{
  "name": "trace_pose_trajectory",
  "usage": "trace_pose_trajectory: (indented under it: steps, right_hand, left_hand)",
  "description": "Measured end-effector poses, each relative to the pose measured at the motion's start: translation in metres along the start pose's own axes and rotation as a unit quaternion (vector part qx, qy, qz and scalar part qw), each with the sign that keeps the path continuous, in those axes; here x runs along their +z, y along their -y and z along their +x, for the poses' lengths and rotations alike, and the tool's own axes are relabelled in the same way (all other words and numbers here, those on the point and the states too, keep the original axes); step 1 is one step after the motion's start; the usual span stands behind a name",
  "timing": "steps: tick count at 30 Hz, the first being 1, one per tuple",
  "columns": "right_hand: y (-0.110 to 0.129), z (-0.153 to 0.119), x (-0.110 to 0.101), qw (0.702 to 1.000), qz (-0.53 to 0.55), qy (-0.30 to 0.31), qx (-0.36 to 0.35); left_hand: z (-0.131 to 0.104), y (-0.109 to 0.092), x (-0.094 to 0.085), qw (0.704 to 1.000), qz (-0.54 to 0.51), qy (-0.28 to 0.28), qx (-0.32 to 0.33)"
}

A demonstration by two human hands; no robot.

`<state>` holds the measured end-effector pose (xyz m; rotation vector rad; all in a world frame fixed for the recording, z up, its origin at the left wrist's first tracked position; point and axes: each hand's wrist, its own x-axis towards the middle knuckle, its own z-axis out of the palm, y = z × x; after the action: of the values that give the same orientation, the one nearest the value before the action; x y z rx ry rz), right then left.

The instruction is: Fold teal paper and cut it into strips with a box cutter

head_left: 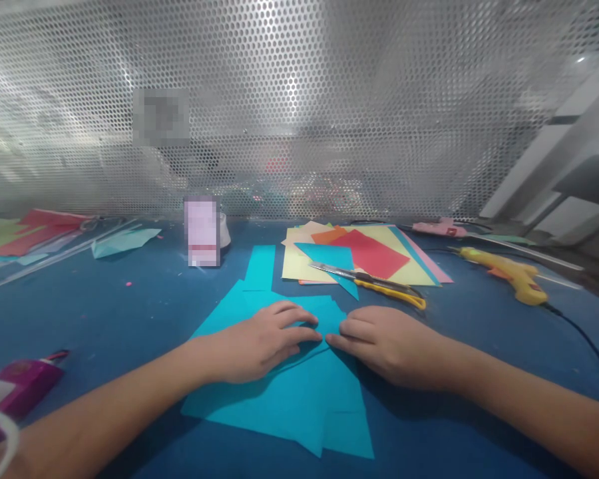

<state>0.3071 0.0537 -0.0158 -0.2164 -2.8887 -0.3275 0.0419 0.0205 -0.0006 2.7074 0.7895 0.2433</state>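
Observation:
Several overlapping sheets of bright blue paper (279, 409) lie on the dark blue table in front of me. One sheet has a folded-over part whose edge runs slantwise beneath my hands. My left hand (259, 340) rests palm down on this fold, its fingers stretched to the right. At the right edge of the paper is my right hand (394, 346), fingers curled together and closed at the paper's edge; its thumb is hidden. The fingertips of both hands nearly meet. A narrow blue paper strip (260, 267) sits just beyond the sheets.
A cutter knife (374, 283) and scissors with yellow handles lie on stacked coloured paper (304, 266). A yellow glue gun (514, 273) with a black cord is at right. A phone (202, 233) stands before a perforated metal screen (289, 100). A purple object (32, 386) is left.

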Motion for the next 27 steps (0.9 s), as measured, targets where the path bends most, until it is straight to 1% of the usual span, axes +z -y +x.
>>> trace_pose_trajectory:
  steps: [4, 8, 11, 15, 20, 27]
  right_hand:
    - [0.0001, 0.001, -0.003, 1.0, 0.016, 0.009, -0.005]
    - [0.0005, 0.0011, -0.0035, 0.999, 0.028, 0.02, -0.003]
    - [0.001, 0.0015, -0.0018, 1.0, 0.018, 0.007, -0.007]
    - [0.0015, 0.003, -0.0024, 1.0, 0.011, -0.001, -0.004]
    - [0.002, 0.004, -0.0073, 0.999, 0.028, 0.04, -0.025]
    - [0.0037, 0.0061, -0.0073, 0.995, 0.056, 0.081, 0.001]
  left_hand:
    - [0.0, -0.0011, 0.001, 1.0, 0.016, 0.004, -0.002]
    - [0.0001, -0.0018, 0.002, 1.0, 0.017, -0.008, 0.005]
    - [0.0001, -0.0019, 0.0026, 1.0, 0.014, -0.009, 0.003]
    - [-0.0005, -0.0017, 0.0026, 1.0, 0.016, 0.007, -0.002]
    - [-0.0004, -0.0009, 0.0024, 1.0, 0.024, 0.015, 0.004]
    - [0.0007, -0.0018, -0.002, 0.999, 0.019, 0.03, 0.001]
